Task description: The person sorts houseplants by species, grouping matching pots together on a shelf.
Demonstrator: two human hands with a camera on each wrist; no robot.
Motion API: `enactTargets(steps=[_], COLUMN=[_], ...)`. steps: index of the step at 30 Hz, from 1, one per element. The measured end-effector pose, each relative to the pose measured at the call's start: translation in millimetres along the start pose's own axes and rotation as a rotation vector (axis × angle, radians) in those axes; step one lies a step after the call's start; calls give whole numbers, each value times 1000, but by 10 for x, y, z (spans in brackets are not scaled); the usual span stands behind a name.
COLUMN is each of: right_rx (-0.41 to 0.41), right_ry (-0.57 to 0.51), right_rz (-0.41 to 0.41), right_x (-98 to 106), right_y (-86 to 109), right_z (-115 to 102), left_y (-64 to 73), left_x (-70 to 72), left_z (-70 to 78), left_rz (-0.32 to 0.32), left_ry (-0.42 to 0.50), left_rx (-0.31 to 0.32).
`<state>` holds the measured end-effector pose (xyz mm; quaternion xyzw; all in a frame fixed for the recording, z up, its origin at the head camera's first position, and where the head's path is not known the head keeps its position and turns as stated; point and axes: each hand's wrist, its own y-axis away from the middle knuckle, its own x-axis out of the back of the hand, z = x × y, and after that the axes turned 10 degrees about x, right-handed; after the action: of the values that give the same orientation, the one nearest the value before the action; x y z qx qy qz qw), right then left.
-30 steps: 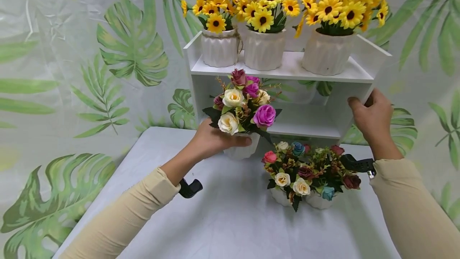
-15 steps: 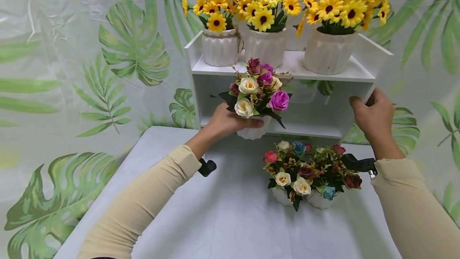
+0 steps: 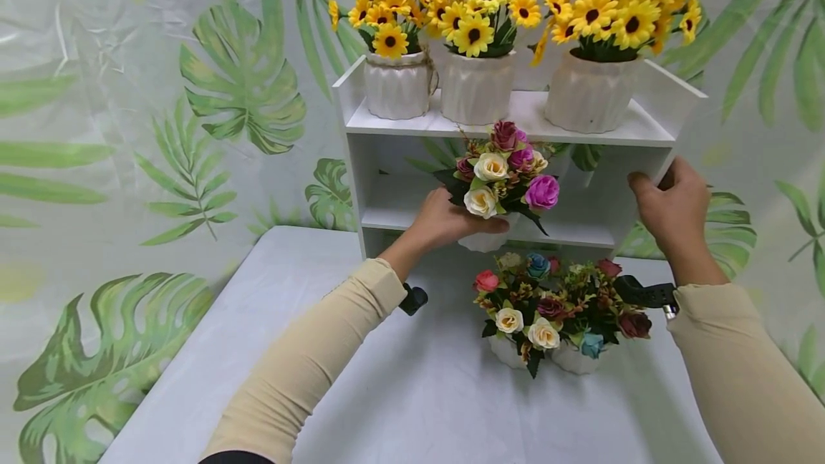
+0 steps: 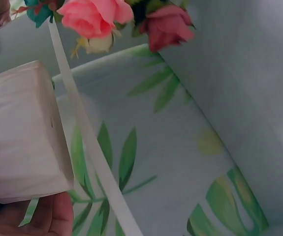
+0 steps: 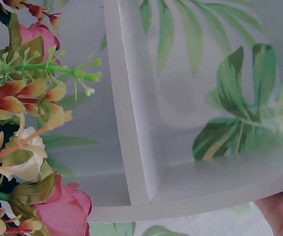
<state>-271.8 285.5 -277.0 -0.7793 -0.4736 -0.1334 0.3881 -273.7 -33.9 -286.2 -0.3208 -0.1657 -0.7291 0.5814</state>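
My left hand (image 3: 451, 222) holds a white flower pot (image 3: 485, 240) of cream, purple and dusky red roses (image 3: 493, 174). Pot and blooms are raised off the table, in front of the lower level of a white two-tier shelf (image 3: 561, 235). From the left wrist, the pot (image 4: 23, 135) appears with fingers (image 4: 57, 216) curled under it. My right hand (image 3: 677, 213) grips the shelf's right side panel, thumb in front, the other fingers partly hidden behind. In the right wrist view, part of that hand (image 5: 281, 211) shows at the shelf's edge.
Three white pots of yellow sunflowers (image 3: 473, 88) line the upper tier. Two more pots of mixed roses (image 3: 541, 335) stand close together on the white-covered table (image 3: 412, 392), below and in front of the shelf. A leaf-patterned curtain (image 3: 245, 70) hangs behind.
My left hand has carried the potted roses rightward along the shelf front, rising first and then dipping slightly. The right hand keeps its grip on the side panel.
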Motion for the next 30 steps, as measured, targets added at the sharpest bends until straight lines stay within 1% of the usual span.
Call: enactTargets(steps=[3, 6, 11, 14, 18, 22, 25, 30], right_rx=[3, 4, -3, -9, -12, -11, -10, -18], right_ry=[-2, -4, -18, -27, -23, 3, 12, 4], right_rz=[1, 3, 1, -2, -1, 10, 16, 10], right_x=[3, 4, -2, -2, -1, -1, 4, -7], right_y=[-1, -3, -2, -2, -3, -11, -21, -13], right_z=[5, 7, 0, -5, -12, -9, -2, -1], left_y=[-54, -103, -175, -206, -240, -285, -325, -388], left_x=[-117, -228, -374, -425, -451, -468, -491, -576], left_z=[57, 112, 172, 191, 210, 229, 249, 275], left_rz=[0, -15, -18, -3, 3, 2, -7, -28], left_ry=[18, 46, 49, 42, 56, 87, 134, 237], left_rx=[-1, 0, 5, 28, 68, 82, 78, 107])
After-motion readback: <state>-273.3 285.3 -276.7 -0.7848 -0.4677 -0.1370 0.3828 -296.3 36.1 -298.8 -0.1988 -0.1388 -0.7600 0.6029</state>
